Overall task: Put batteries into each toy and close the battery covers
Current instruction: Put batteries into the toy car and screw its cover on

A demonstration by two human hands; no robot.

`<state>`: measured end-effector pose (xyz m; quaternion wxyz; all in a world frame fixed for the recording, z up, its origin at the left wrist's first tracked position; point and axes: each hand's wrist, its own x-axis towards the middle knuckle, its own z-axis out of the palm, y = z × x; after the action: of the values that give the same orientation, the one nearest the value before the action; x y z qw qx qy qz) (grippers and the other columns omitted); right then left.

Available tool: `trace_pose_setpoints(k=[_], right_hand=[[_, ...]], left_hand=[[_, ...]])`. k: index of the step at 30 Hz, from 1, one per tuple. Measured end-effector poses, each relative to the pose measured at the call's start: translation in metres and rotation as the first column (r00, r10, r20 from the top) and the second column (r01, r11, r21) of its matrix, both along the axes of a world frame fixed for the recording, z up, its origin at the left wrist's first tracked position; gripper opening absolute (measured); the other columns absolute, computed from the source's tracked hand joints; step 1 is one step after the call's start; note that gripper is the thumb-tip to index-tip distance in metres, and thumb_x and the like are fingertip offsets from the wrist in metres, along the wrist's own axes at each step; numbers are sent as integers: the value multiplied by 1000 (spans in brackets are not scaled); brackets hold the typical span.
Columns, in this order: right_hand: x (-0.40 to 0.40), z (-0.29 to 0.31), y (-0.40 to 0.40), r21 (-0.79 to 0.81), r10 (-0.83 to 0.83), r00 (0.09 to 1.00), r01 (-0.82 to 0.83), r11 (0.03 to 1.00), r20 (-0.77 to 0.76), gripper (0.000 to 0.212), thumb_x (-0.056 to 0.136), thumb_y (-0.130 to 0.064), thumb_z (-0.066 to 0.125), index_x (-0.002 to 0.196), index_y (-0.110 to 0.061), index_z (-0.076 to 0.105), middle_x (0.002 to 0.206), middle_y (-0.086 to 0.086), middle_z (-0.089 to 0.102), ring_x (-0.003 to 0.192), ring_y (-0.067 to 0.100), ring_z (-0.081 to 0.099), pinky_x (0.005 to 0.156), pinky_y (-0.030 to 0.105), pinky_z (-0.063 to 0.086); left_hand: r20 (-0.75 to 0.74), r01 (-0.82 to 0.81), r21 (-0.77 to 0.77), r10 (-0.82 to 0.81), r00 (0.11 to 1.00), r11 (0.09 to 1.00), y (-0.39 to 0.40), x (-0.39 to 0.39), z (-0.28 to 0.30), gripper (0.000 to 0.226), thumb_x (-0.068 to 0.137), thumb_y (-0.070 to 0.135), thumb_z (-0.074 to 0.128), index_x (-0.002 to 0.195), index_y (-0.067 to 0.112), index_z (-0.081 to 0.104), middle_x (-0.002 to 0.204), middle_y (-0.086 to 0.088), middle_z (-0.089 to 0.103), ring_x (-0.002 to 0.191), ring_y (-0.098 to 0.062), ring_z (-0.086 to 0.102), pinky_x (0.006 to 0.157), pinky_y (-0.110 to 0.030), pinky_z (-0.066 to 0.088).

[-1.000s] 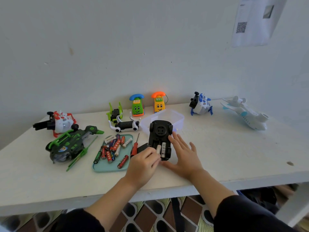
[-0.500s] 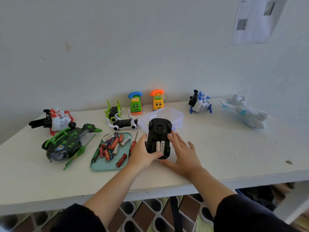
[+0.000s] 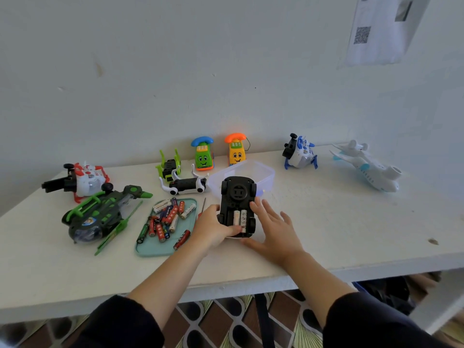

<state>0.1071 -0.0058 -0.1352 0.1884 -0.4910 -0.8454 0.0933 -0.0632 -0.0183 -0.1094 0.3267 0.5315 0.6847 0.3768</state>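
Head view, car: the black toy car [image 3: 237, 197] lies belly-up on the bench [image 3: 339, 229], two batteries [image 3: 240, 217] seated, cover not on.
Left hand [image 3: 213, 229]: I curl it round the car's near end.
Right hand [image 3: 273, 228]: flat, fingers straight against the car's side.
Left to do: I judge one slot empty; spare batteries wait in the tray [image 3: 150, 248]; helicopter [image 3: 100, 214] and others untouched.
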Motion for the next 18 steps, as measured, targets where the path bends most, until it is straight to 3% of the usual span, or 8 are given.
trace_pose_setpoints(k=[3, 5, 6, 8, 10, 12, 15, 18], right_hand=[[-1, -1, -1, 22, -5, 1000, 6, 1000, -16, 100, 64, -79, 15, 150, -29, 7, 156, -13, -2, 145, 9, 0, 117, 42, 5], [0, -2, 1, 35, -12, 1000, 13, 999, -17, 98, 66, -78, 19, 150, -29, 8, 151, -17, -9, 145, 8, 0, 118, 44, 7], [1, -1, 1, 39, -12, 1000, 12, 999, -19, 95, 69, -78, 24, 150, -30, 9, 148, -18, -12, 145, 8, -1, 118, 44, 8], [1, -2, 1, 47, -9, 999, 11, 999, -34, 94, 70, -77, 28, 150, -29, 12, 147, -19, -17, 144, 6, 0, 117, 44, 9], [0, -1, 1, 49, -9, 999, 12, 999, -47, 98, 65, -79, 21, 149, -30, 14, 147, -19, -19, 143, 4, -2, 115, 43, 8], [0, 0, 1, 41, -10, 999, 12, 999, -47, 98, 64, -80, 20, 149, -30, 12, 146, -20, -19, 141, 1, -5, 116, 43, 7], [0, 2, 2, 9, -9, 1000, 9, 1000, -15, 92, 75, -76, 36, 150, -30, 8, 145, -20, -19, 143, 4, -5, 117, 45, 6], [0, 2, 2, 14, -5, 1000, 5, 1000, -1, 96, 70, -79, 27, 150, -29, 5, 145, -20, -20, 140, 0, -8, 118, 46, 4]], left_hand=[[-64, 50, 33, -48, 997, 998, 2, -14, 17, 23, 86, 33, 65, 99, 14, 63, 89, 0, 65, 84, -16, 61, 62, -25, 42], [-284, -21, 105, 50, 957, 994, 11, -31, 24, 24, 95, 29, 50, 97, 11, 66, 84, -4, 62, 83, -21, 58, 63, -28, 39], [-476, -50, 120, 102, 874, 991, 16, -41, 25, 24, 96, 24, 46, 102, 11, 66, 89, -7, 62, 88, -23, 58, 67, -30, 41], [-772, -62, 97, 115, 625, 993, 19, -56, 21, 23, 93, 17, 45, 103, 14, 66, 95, -8, 61, 97, -27, 57, 69, -32, 42], [-882, -20, 53, 56, 467, 998, 20, -66, 12, 18, 90, 14, 45, 94, 14, 63, 94, -5, 58, 99, -27, 55, 67, -31, 38], [-918, 15, 39, 30, 396, 999, 19, -70, 4, 18, 90, 11, 44, 95, 15, 61, 101, -5, 58, 102, -26, 52, 71, -32, 39], [-883, -8, 78, 72, 464, 997, 20, -73, -2, 20, 88, 7, 42, 99, 11, 58, 106, -10, 58, 103, -28, 50, 77, -36, 41], [-759, -25, 120, 108, 642, 992, 18, -71, 4, 31, 88, 2, 45, 118, 7, 51, 113, -15, 57, 103, -31, 52, 78, -37, 43]])
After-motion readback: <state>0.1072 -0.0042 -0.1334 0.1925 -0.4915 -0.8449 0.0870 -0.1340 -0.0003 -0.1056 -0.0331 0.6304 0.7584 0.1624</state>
